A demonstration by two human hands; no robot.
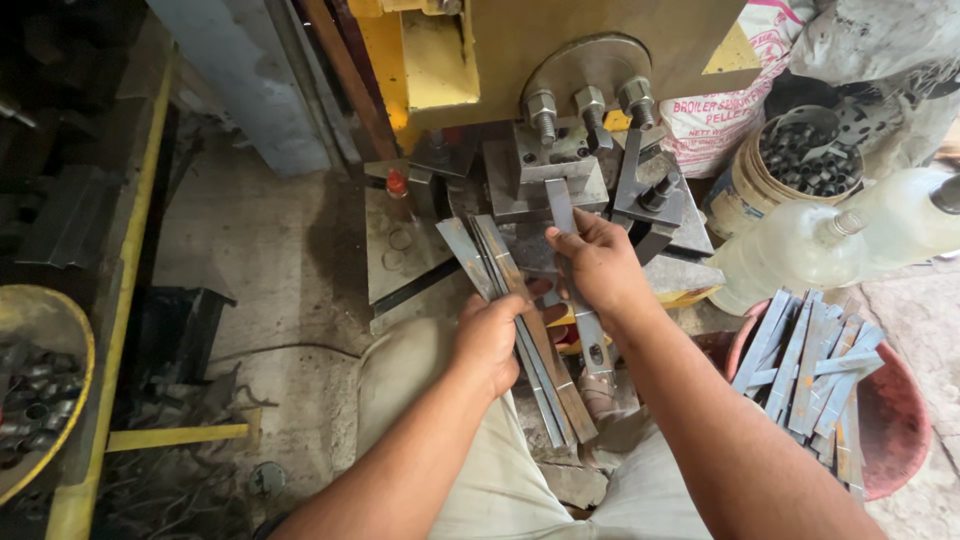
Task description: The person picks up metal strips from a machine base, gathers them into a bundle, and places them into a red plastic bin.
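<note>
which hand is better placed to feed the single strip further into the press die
Right. The right hand already grips the single metal strip whose tip lies at the press die. The left hand is occupied holding the bundle of strips beside it.

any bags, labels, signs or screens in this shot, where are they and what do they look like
Printed sack: top right, behind the bucket of metal rings; white woven bag, slumped, red print.
Clear plastic bottles: right of the press; no visible labels.
No signs or screens visible.
</note>
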